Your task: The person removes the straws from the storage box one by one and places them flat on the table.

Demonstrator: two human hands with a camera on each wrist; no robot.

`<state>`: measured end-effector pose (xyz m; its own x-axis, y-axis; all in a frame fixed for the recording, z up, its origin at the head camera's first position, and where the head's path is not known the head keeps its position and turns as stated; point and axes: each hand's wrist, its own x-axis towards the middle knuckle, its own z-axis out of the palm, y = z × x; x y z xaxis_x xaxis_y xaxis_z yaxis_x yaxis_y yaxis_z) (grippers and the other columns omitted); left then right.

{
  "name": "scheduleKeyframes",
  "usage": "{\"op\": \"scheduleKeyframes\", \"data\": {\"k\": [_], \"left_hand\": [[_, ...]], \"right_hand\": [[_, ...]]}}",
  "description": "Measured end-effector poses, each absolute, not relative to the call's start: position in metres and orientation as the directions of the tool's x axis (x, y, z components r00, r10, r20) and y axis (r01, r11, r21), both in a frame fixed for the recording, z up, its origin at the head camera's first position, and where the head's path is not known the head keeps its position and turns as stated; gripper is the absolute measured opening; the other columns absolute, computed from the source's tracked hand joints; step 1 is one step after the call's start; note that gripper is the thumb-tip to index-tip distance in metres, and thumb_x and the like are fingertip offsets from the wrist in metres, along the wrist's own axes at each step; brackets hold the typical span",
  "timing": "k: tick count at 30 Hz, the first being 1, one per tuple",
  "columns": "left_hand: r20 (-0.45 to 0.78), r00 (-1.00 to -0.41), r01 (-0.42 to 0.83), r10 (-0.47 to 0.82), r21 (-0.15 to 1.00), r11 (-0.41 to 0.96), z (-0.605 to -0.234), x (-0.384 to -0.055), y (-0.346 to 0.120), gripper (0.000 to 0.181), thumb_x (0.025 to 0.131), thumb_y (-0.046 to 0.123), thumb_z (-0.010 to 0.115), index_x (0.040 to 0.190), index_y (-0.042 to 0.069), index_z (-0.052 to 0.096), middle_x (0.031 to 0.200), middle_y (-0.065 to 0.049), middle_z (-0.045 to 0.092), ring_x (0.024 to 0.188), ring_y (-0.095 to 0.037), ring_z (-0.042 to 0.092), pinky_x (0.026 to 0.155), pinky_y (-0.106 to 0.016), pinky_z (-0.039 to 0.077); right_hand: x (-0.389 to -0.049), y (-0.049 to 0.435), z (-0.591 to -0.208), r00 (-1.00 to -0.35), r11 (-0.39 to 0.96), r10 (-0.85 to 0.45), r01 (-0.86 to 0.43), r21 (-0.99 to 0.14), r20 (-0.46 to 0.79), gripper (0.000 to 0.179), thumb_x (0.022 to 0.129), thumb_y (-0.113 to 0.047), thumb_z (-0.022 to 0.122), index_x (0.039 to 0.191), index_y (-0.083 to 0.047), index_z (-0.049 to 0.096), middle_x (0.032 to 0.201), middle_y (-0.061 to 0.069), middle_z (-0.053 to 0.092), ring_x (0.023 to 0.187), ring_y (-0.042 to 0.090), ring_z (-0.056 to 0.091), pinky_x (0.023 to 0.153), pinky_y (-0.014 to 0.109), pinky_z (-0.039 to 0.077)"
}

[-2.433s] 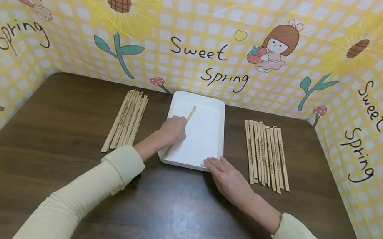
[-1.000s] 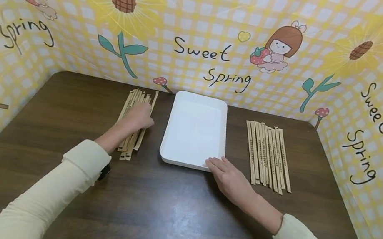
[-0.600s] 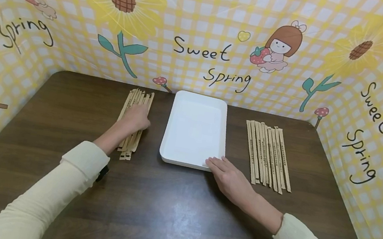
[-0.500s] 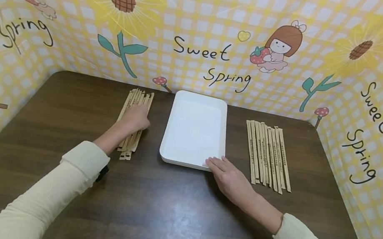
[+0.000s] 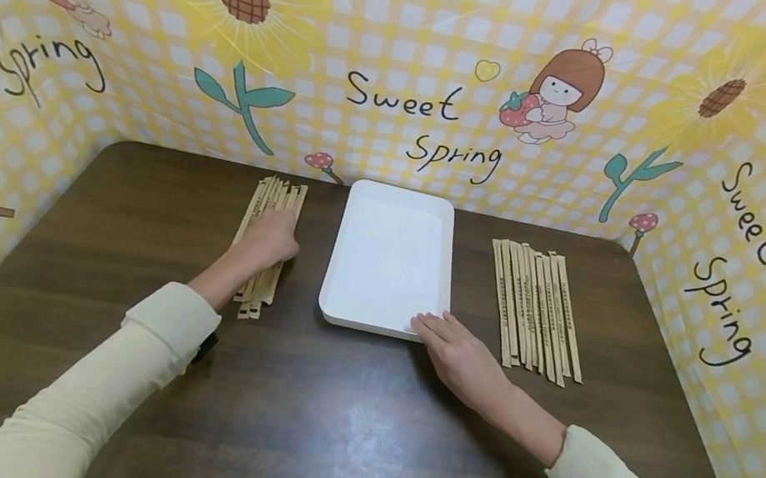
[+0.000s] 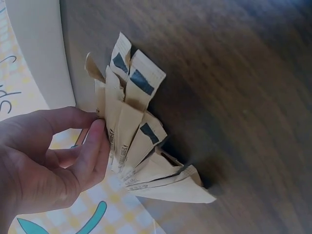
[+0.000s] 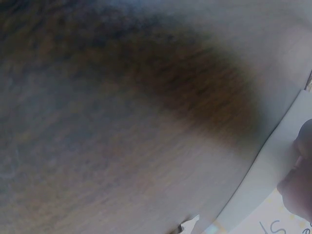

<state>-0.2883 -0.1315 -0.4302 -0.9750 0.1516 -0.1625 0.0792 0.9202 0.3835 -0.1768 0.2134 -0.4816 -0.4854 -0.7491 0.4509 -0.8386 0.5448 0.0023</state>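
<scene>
Slim sticks in tan paper wrappers lie in a left pile (image 5: 260, 290), fanned out in the left wrist view. My left hand (image 5: 267, 238) is over the middle of that pile and hides part of it. In the left wrist view, the thumb and index fingertip of my left hand (image 6: 63, 156) pinch a paper-wrapped stick (image 6: 99, 95) at the edge of the fan. To the right, a shallow white tray (image 5: 390, 261) stands on the table with nothing in it. My right hand (image 5: 464, 363) rests its extended fingers on the tray's near right corner.
A second pile of paper-wrapped sticks (image 5: 536, 314) lies right of the tray, several side by side. Under everything is a dark wood table (image 5: 320, 431). A yellow checked cloth (image 5: 419, 25) walls in its back and sides.
My left hand has carried a paper-wrapped stick from over the tray to the left pile's right edge and drawn it in against the others. My right hand has stayed at the tray corner.
</scene>
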Motion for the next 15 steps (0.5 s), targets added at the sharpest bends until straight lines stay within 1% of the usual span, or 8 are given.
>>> {"op": "scheduleKeyframes", "data": {"k": [5, 11, 15], "left_hand": [[-0.170, -0.974, 0.073, 0.148, 0.385, 0.920, -0.4292, -0.2865, -0.1330, 0.004, 0.084, -0.004, 0.054, 0.081, -0.004, 0.057, 0.075, -0.018, 0.055, 0.062, -0.028, 0.054, 0.047, -0.031, 0.043], [-0.141, -0.977, 0.096, 0.160, 0.379, 0.920, -0.4293, -0.2875, -0.1332, 0.003, 0.082, -0.003, 0.055, 0.084, -0.006, 0.056, 0.076, -0.018, 0.055, 0.067, -0.031, 0.053, 0.051, -0.034, 0.043], [-0.129, -0.977, 0.107, 0.169, 0.387, 0.916, -0.4295, -0.2875, -0.1318, 0.004, 0.082, -0.003, 0.056, 0.086, -0.005, 0.055, 0.076, -0.017, 0.055, 0.067, -0.031, 0.053, 0.051, -0.034, 0.044]], "right_hand": [[-0.1782, 0.2122, -0.4809, -0.480, 0.539, -0.753, -0.842, 0.004, 0.451, 0.041, 0.084, 0.007, 0.071, 0.124, 0.007, 0.064, 0.120, 0.018, 0.067, 0.114, 0.030, 0.063, 0.104, 0.046, 0.045], [-0.1788, 0.2138, -0.4806, -0.471, 0.529, -0.765, -0.848, 0.013, 0.439, 0.040, 0.085, 0.007, 0.070, 0.124, 0.008, 0.064, 0.120, 0.019, 0.067, 0.115, 0.030, 0.063, 0.104, 0.046, 0.045], [-0.1785, 0.2160, -0.4813, -0.476, 0.535, -0.766, -0.845, 0.016, 0.432, 0.039, 0.085, 0.007, 0.068, 0.124, 0.008, 0.063, 0.120, 0.019, 0.066, 0.115, 0.030, 0.063, 0.104, 0.047, 0.045]]}}
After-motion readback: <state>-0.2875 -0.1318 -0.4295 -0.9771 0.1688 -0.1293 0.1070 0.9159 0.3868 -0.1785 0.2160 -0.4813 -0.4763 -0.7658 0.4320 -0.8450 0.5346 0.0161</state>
